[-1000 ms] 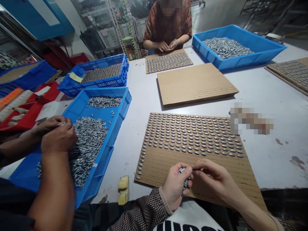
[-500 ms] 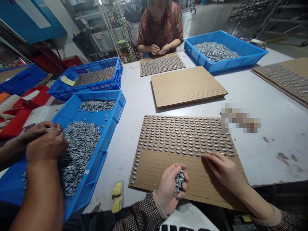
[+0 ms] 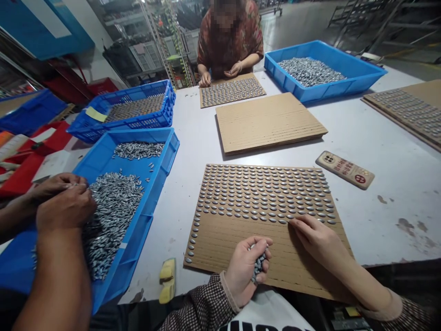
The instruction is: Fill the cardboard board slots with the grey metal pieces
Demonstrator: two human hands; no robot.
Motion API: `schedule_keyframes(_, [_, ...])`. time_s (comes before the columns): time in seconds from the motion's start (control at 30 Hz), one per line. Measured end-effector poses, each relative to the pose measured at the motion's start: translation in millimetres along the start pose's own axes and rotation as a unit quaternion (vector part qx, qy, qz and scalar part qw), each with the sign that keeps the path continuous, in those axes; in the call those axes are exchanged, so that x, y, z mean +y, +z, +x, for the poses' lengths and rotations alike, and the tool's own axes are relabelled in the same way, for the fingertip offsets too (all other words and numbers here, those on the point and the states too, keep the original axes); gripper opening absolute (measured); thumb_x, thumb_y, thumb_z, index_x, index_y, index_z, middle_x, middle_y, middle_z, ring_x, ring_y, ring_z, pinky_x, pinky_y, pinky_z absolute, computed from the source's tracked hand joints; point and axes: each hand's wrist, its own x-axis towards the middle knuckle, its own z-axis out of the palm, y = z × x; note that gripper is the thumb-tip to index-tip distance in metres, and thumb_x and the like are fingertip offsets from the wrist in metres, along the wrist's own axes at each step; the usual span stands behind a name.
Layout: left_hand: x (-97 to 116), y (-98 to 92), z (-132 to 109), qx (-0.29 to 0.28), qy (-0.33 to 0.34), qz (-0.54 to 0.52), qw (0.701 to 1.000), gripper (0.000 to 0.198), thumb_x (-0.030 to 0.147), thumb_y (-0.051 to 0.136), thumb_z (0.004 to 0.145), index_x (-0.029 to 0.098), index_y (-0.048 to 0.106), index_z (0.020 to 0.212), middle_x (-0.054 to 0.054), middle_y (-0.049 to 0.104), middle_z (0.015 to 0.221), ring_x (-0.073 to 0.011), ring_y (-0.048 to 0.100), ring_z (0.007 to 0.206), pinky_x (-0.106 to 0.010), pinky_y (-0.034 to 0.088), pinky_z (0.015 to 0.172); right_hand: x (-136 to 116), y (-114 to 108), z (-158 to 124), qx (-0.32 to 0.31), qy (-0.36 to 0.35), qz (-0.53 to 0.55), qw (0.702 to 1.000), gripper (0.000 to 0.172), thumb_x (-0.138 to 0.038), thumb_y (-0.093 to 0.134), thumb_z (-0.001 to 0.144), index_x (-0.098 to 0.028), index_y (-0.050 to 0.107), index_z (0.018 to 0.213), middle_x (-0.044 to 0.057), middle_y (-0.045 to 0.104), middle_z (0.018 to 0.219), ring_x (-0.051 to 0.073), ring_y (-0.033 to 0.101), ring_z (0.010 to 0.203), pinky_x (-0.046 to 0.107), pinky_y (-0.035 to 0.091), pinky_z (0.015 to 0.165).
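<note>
A cluster of small grey metal oval pieces (image 3: 258, 267) is being gripped in the person's left hand (image 3: 245, 271), whose fingers are being kept curled closed around it just above the near edge of a brown grooved cardboard board (image 3: 265, 250). The person's right hand (image 3: 319, 239) is being held open and is being rested on the bare grooves of that board, with its fingertips (image 3: 292, 222) being placed at or just beside the lowest full row of identical pieces; contact with them probably exists, though it cannot be confirmed from this view. Neat rows of these pieces (image 3: 265, 193) are being displayed across the board's upper part, and a single line is being carried down its left side.

To the left, a co-worker's two hands (image 3: 64, 200) are being worked closely together over a blue plastic tray (image 3: 156, 149) heaped with loose pieces. A yellow foam-like block (image 3: 167, 280) is being left on the pale grey table (image 3: 389, 216) between the tray and the board. Beyond, a second co-worker's hands (image 3: 220, 76) are being kept over another cardboard board (image 3: 232, 91).
</note>
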Motion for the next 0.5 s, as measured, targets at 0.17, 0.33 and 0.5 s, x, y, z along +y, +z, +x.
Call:
schedule_keyframes(0.17, [0, 1.5, 0, 0.003, 0.004, -0.019, 1.0, 0.032, 0.035, 0.061, 0.082, 0.013, 0.061, 0.105, -0.002, 0.055, 0.078, -0.0041, 0.048, 0.052, -0.014, 0.02, 0.037, 4, 3, -2, -0.002, -0.013, -0.007, 1.0, 0.025, -0.014, 0.041, 0.095, -0.02, 0.064, 0.101, 0.008, 0.066, 0.098, 0.018, 0.061, 0.084, 0.028, 0.049, 0.072])
schedule_keyframes(0.33, [-2, 1.9, -1, -0.004, 0.023, -0.003, 1.0, 0.03, 0.034, 0.064, 0.082, 0.014, 0.058, 0.104, -0.001, 0.055, 0.079, -0.0032, 0.046, 0.052, -0.013, 0.021, 0.037, -6, -5, -2, 0.0, 0.016, 0.02, 1.0, 0.023, -0.019, 0.044, 0.095, -0.022, 0.064, 0.106, 0.008, 0.066, 0.102, 0.02, 0.063, 0.088, 0.03, 0.05, 0.075])
schedule_keyframes(0.5, [-5, 3.6, 0, -0.004, 0.032, 0.004, 0.999, 0.025, 0.033, 0.065, 0.081, 0.019, 0.051, 0.096, 0.001, 0.057, 0.076, -0.0034, 0.046, 0.051, -0.013, 0.02, 0.037, -48, -26, 2, -0.043, 0.079, 0.271, 0.958, 0.018, -0.028, 0.05, 0.094, -0.022, 0.063, 0.105, 0.007, 0.066, 0.095, 0.019, 0.064, 0.086, 0.029, 0.051, 0.073])
